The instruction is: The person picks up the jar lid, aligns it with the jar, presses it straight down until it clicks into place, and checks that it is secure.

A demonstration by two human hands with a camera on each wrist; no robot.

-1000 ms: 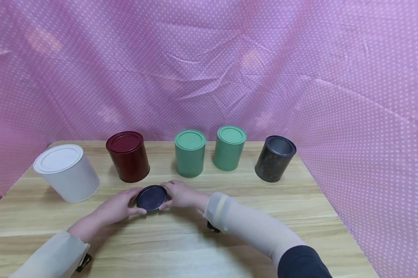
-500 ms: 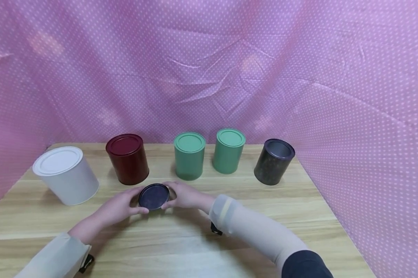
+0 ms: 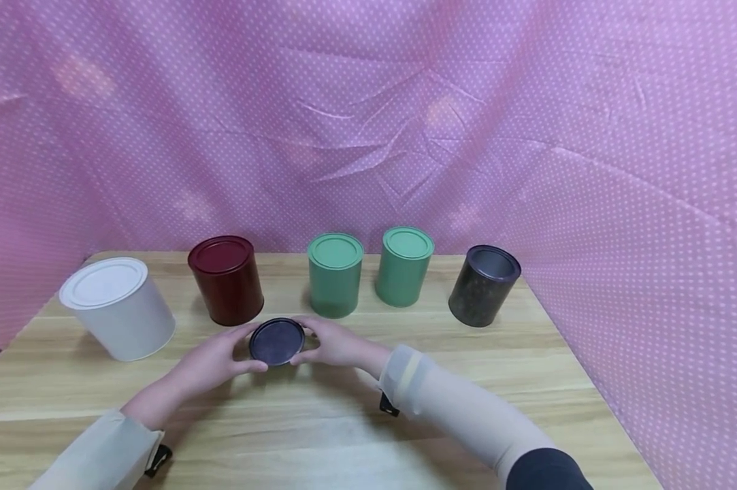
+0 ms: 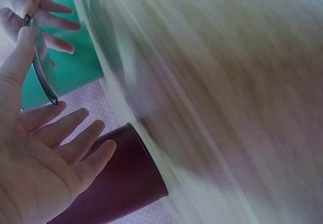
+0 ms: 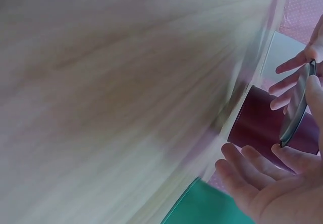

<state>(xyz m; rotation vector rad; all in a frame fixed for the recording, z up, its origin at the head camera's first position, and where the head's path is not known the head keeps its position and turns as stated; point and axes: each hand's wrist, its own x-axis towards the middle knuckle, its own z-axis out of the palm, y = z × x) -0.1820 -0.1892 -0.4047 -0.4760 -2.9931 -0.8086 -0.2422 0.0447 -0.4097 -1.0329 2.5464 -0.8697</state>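
Between my two hands a round dark lid (image 3: 277, 341) is held up off the table, its face turned toward the head camera. My left hand (image 3: 209, 364) grips its left edge, with the thumb (image 4: 25, 50) on the near side and the index finger on the far side. At the opposite edge my right hand (image 3: 334, 344) holds it the same way, thumb and index finger at the rim. The other fingers of both hands are spread below the lid in the wrist views. Behind the hands stand a dark red can (image 3: 228, 282) and a green can (image 3: 335, 275).
On the wooden table (image 3: 295, 435), a white can (image 3: 123, 313) stands at the far left. A second green can (image 3: 403, 269) is at the back, with a dark speckled can (image 3: 483, 286) to its right. Pink dotted cloth (image 3: 368, 136) hangs behind and at the sides.
Both hands have shifted slightly to the right and away from the body, raising the lid a little. The cans have stayed in place.
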